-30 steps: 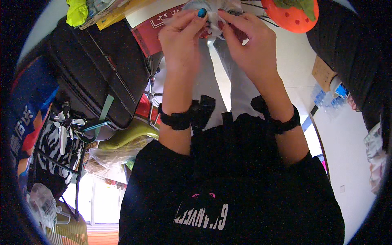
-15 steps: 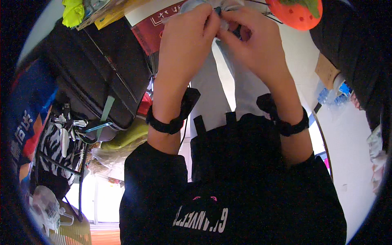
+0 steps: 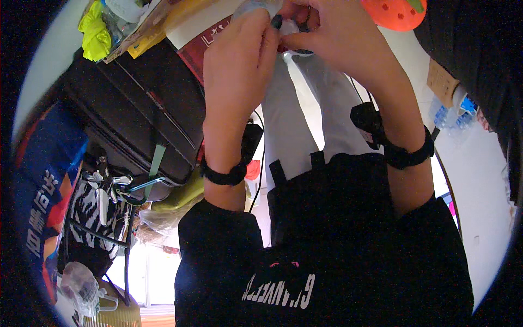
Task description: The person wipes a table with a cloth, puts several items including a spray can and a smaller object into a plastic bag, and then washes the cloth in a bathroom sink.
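Note:
Both my hands are raised close together at the top edge of the view. My left hand (image 3: 239, 65) is closed, its curled fingers gripping a piece of crinkled clear plastic (image 3: 255, 6). A small dark tip shows at its thumb, perhaps a painted nail. Beside it, my right hand (image 3: 332, 38) has bent fingers and a thumb closing on the same plastic from the right. What lies between the fingertips is partly hidden, and the top of the plastic runs out of the picture. Each wrist wears a black strap with a dark block.
A black case (image 3: 131, 109) stands at the left, by a dark-red-and-white package (image 3: 193, 54). Further left are a neon-yellow bundle (image 3: 96, 35), a blue-and-red bag (image 3: 52, 185) and a rack with clips (image 3: 106, 188). An orange-red strawberry-shaped thing (image 3: 395, 12) is upper right; bottles (image 3: 452, 117) lie beyond.
My right hand has shifted up and its fingers have spread a little from the left hand. The left hand has moved slightly left. The whole view has shifted a little.

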The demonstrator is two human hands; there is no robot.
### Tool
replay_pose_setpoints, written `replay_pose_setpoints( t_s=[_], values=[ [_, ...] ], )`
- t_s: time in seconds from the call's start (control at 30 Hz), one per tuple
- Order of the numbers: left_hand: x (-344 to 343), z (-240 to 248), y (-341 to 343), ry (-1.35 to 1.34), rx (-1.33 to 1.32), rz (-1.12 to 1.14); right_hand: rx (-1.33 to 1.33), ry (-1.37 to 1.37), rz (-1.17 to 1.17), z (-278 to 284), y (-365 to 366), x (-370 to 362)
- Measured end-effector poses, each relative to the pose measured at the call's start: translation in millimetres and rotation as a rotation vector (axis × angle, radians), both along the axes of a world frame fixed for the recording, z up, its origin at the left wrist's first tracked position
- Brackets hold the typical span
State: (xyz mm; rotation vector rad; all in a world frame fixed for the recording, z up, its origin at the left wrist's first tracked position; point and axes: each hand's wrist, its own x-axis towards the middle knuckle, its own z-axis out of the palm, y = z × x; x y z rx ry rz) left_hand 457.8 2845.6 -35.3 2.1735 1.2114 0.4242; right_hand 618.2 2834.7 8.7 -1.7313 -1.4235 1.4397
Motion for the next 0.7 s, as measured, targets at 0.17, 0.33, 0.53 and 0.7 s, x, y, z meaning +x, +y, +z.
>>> replay_pose_setpoints(
  t_s=[0.17, 0.33, 0.53, 0.7],
  values=[
    [9, 19, 8, 0.067, -0.248, 0.063, -0.023, -0.052, 0.016, -14, 0, 1],
    [16, 30, 10, 0.335, -0.385, 0.029, 0.084, -0.163, -0.105, -32, -22, -12],
    [9, 24, 12, 0.256, -0.72, 0.087, 0.145, -0.126, -0.2, -35, -36, -20],
    [9, 4, -1, -0.24, -0.748, 0.242, 0.141, -0.126, -0.249, -34, -39, -20]
  ],
)
